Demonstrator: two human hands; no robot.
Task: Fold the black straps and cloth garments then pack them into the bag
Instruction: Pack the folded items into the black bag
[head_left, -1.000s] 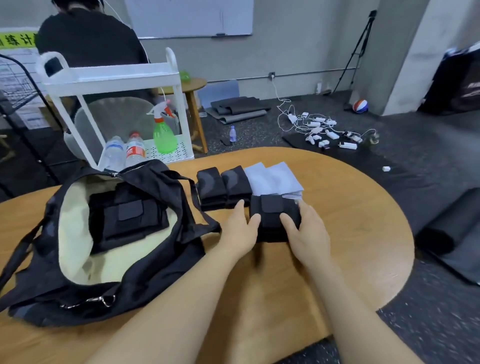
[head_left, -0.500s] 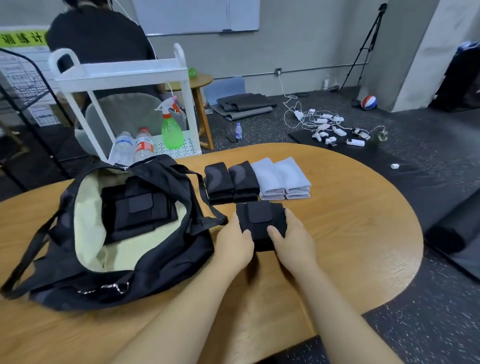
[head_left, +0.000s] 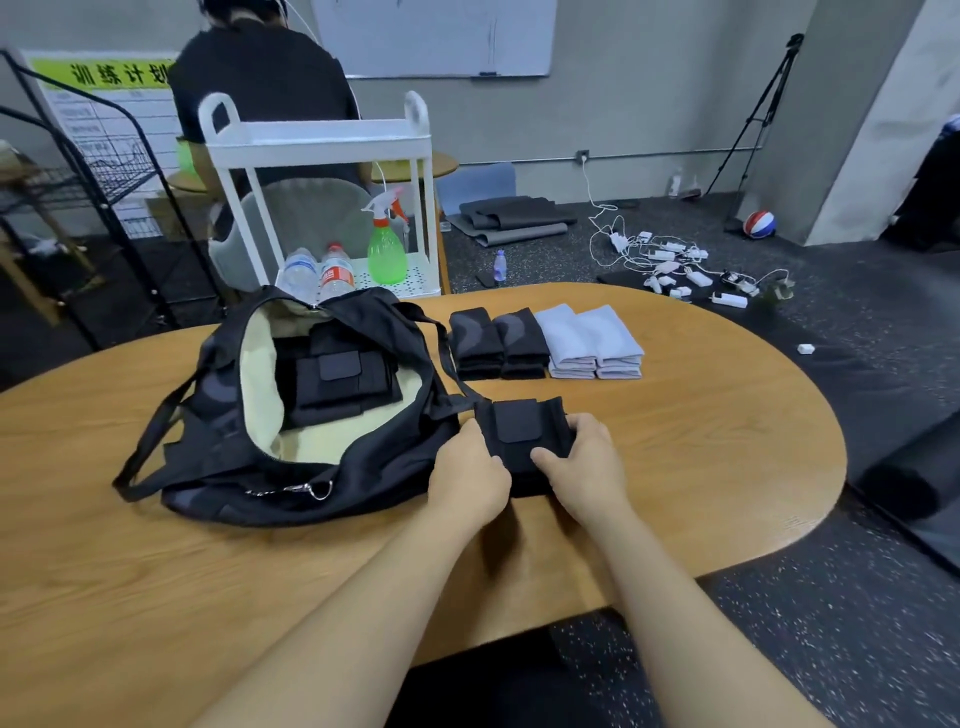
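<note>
Head view shows both hands grasping a folded black strap (head_left: 522, 436) just above the wooden table (head_left: 701, 441), right beside the open black bag (head_left: 249, 467). The left hand (head_left: 467, 480) grips its left edge with curled fingers, and the right hand (head_left: 584, 470) holds the right edge, thumb on top and fingers wrapped over the far side. Inside the bag, on its cream lining, lies another folded black strap bundle (head_left: 337, 379). Farther back on the table sit two folded black garments (head_left: 496, 343) and, touching them, two folded pale blue cloths (head_left: 592, 340), in a neat row.
</note>
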